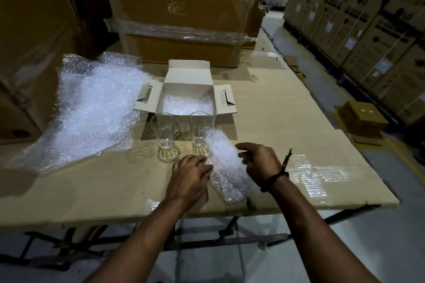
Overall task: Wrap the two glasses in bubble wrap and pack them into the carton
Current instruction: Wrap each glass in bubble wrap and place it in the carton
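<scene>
Two clear footed glasses stand unwrapped on the cardboard-covered worktop, just before the open white carton. The left hand presses flat on a small bubble-wrap sheet; the right hand curls over it, grip unclear. Wrapping looks barely started.

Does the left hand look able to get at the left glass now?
Likely yes. The left hand touches the small bubble wrap sheet just in front of the left glass, which stands upright with nothing between them.
</scene>
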A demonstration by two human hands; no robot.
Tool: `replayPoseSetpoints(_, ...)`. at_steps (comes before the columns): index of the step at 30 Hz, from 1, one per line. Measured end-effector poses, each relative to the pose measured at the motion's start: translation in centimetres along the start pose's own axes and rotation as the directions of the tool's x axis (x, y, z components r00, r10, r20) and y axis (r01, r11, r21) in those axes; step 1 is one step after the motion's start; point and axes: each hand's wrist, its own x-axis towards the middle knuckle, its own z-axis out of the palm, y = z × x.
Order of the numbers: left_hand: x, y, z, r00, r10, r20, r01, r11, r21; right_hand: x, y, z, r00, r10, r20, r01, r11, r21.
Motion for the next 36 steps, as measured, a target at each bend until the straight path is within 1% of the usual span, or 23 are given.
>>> replayPoseSetpoints(1,0.0,0.1,-0.1,1.0,-0.001,-0.003,0.001,1.0,-0.006,0.1,0.4,-0.2,1.0,-0.025,0.007,0.026,0.995,-0.1)
replayPoseSetpoints(3,0.0,0.1,-0.1,1.0,-0.004,-0.005,0.004,1.0,-0.014,0.4,1.2,0.6,0.975,-0.116,0.188,0.176,0.923,-0.343)
replayPoseSetpoints(4,0.0,0.1,-0.1,1.0,-0.004,-0.009,0.003,1.0,-0.019,0.4,1.7,1.5,0.949,-0.136,0.285,0.251,0.874,-0.416)
replayPoseSetpoints(5,0.0,0.1,-0.1,1.0,-0.005,-0.019,0.005,1.0,-0.027,0.2,2.0,2.5,0.931,-0.11,0.349,0.272,0.845,-0.461)
replayPoseSetpoints(7,-0.1,0.2,-0.2,0.998,-0.025,-0.053,0.021,0.997,-0.069,-0.3,2.3,3.8,0.93,-0.041,0.365,0.233,0.835,-0.499)
replayPoseSetpoints(10,-0.2,0.6,-0.4,0.99,-0.056,-0.13,0.036,0.988,-0.147,-0.7,2.2,4.2,0.952,-0.024,0.305,0.192,0.824,-0.533)
replayPoseSetpoints(12,-0.2,0.8,-0.4,0.993,-0.031,-0.117,0.024,0.998,-0.058,-1.1,1.4,4.3,0.965,-0.017,0.262,0.163,0.823,-0.544)
replayPoseSetpoints(14,-0.3,0.7,-0.2,0.998,-0.025,-0.06,0.029,0.997,0.075,-1.5,0.7,4.5,0.95,-0.02,0.31,0.195,0.816,-0.545)
replayPoseSetpoints(16,-0.3,0.7,0.0,0.999,-0.05,-0.021,0.052,0.99,0.134,-1.9,0.3,4.5,0.938,-0.025,0.346,0.198,0.858,-0.474)
replayPoseSetpoints(17,-0.3,0.7,0.0,0.998,-0.056,-0.012,0.057,0.988,0.141,-1.8,0.3,4.1,0.951,-0.029,0.309,0.152,0.912,-0.381)
replayPoseSetpoints(19,-0.2,0.8,-0.1,0.999,-0.051,-0.01,0.052,0.99,0.13,-1.2,0.5,2.8,0.992,-0.012,0.123,0.03,0.989,-0.147)
replayPoseSetpoints(20,-0.2,0.7,-0.1,0.999,-0.047,-0.008,0.048,0.991,0.126,-0.5,0.7,2.1,0.998,0.048,0.034,-0.046,0.997,-0.065)
replayPoseSetpoints(21,-0.1,0.7,-0.2,0.999,-0.046,-0.003,0.046,0.991,0.129,0.2,0.9,1.4,0.99,0.141,-0.015,-0.141,0.99,-0.012)
replayPoseSetpoints(22,-0.1,0.8,-0.2,0.999,-0.048,0.004,0.047,0.99,0.133,0.9,1.0,0.8,0.973,0.229,-0.012,-0.229,0.973,-0.001)
replayPoseSetpoints(23,-0.1,0.8,-0.3,0.999,-0.052,0.009,0.05,0.99,0.132,1.7,1.0,0.5,0.958,0.285,0.031,-0.284,0.958,-0.04)
replayPoseSetpoints(24,0.0,0.7,-0.2,0.999,-0.054,0.007,0.052,0.99,0.127,2.3,0.8,0.3,0.948,0.304,0.097,-0.291,0.948,-0.127)
replayPoseSetpoints(26,0.0,0.6,-0.2,0.998,-0.056,0.004,0.055,0.992,0.114,2.8,-0.2,0.8,0.927,0.311,0.209,-0.247,0.927,-0.284)
replayPoseSetpoints(28,0.0,0.6,-0.3,0.998,-0.062,-0.013,0.062,0.996,0.07,3.0,-0.7,1.6,0.921,0.31,0.237,-0.239,0.928,-0.285)
replayPoseSetpoints(31,0.1,0.6,-0.4,0.993,-0.098,-0.066,0.097,0.995,-0.031,3.0,-0.5,2.1,0.945,0.274,0.181,-0.237,0.951,-0.198)
replayPoseSetpoints(32,0.1,0.4,-0.3,0.989,-0.125,-0.079,0.119,0.99,-0.075,3.0,-0.1,2.2,0.959,0.244,0.148,-0.227,0.966,-0.12)
replayPoseSetpoints(33,0.1,0.4,-0.3,0.984,-0.154,-0.085,0.143,0.982,-0.122,2.8,0.2,2.1,0.969,0.218,0.112,-0.221,0.975,0.014)
replayPoseSetpoints(35,-0.1,0.4,-0.6,0.98,-0.169,-0.106,0.149,0.973,-0.175,2.2,0.7,1.9,0.979,0.197,0.059,-0.205,0.919,0.336)
replayPoseSetpoints(36,-0.1,0.4,-0.7,0.983,-0.16,-0.094,0.142,0.975,-0.173,1.9,0.8,1.8,0.98,0.193,0.043,-0.192,0.875,0.445)
